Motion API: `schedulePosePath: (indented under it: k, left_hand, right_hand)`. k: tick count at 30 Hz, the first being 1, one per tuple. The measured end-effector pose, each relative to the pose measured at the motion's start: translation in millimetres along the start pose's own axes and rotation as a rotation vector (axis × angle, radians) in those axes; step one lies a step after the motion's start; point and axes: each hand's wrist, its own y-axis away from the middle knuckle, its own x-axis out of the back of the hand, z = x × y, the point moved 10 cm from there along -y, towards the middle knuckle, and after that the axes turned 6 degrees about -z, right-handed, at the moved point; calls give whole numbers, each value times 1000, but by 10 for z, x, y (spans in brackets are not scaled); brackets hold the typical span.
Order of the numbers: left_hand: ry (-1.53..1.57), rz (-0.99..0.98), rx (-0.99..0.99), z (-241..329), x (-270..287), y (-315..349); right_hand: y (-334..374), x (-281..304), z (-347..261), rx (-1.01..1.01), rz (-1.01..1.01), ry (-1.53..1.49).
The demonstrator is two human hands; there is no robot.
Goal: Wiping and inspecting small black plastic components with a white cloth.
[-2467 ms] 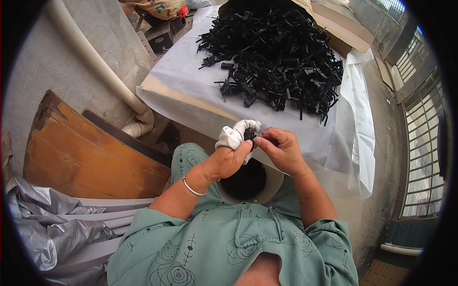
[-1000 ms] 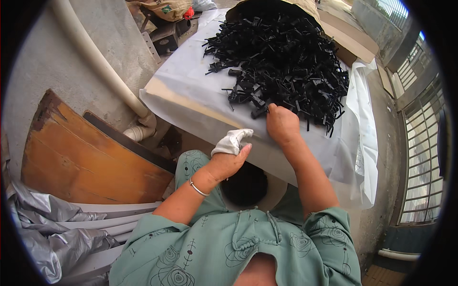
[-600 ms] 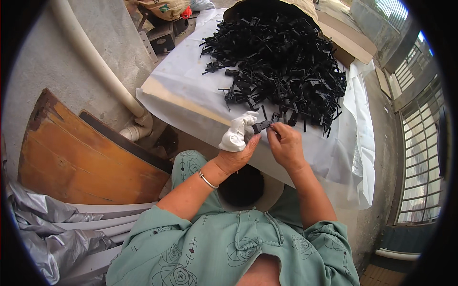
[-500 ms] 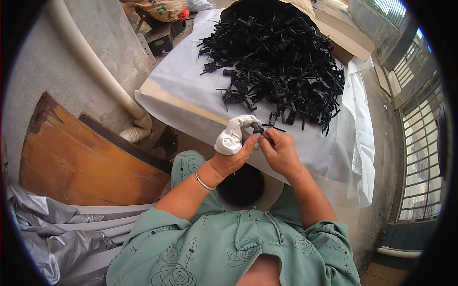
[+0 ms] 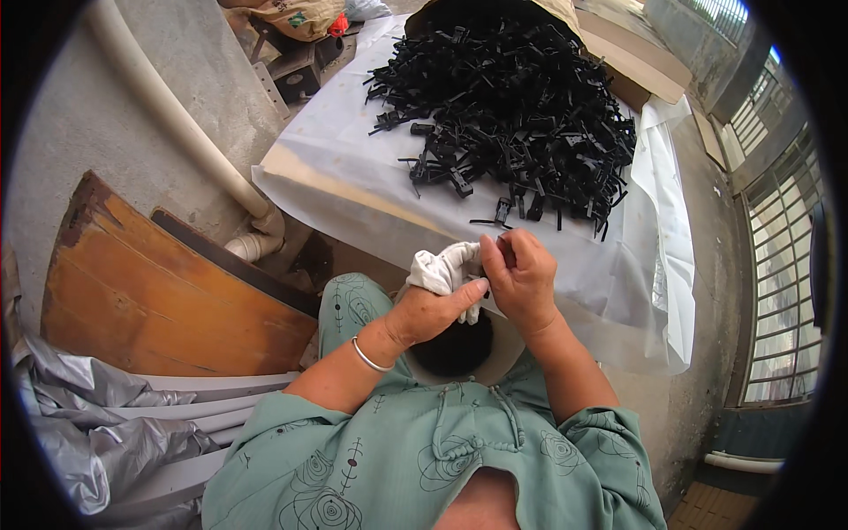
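Left hand (image 5: 433, 311) holds a white cloth (image 5: 444, 268); its fingers are curled shut around the bunched cloth, thumb laid across toward the other hand. Right hand (image 5: 521, 281) meets it, touching; its fingers are pinched together on a small black plastic piece (image 5: 503, 244), mostly hidden between fingertips and cloth. Both hands sit just in front of the near edge of the counter (image 5: 353, 190), which is covered with a white sheet.

Beyond the fingers, well apart: a large heap of black plastic parts (image 5: 521, 106). A dark round container (image 5: 455, 346) sits below the hands, on the lap.

Judgement on the step: keep the piece pinched firmly at one end and the cloth pressed snug against it, hands over the container so a dropped piece is caught.

Versus 1.0 s ago: the right hand was then out at the heap's near edge; now it is back at the cloth, with a piece.
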Motion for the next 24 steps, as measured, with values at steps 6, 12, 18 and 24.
schedulePosePath:
  k: [6,12,18,24]
  left_hand:
    - [-100,141,3,72,139,25]
    - [-472,209,-86,142,204,18]
    - [-1005,222,-391,381,41,106]
    - [-424,174,-168,254,225,-1]
  right_hand:
    - [42,-93,95,-82,-237,-174]
    - [156,-357,184,-151,-403,-303]
    - [294,-509,368,-322,-312,-496]
    - [160,-336,271,-262,-378,-380]
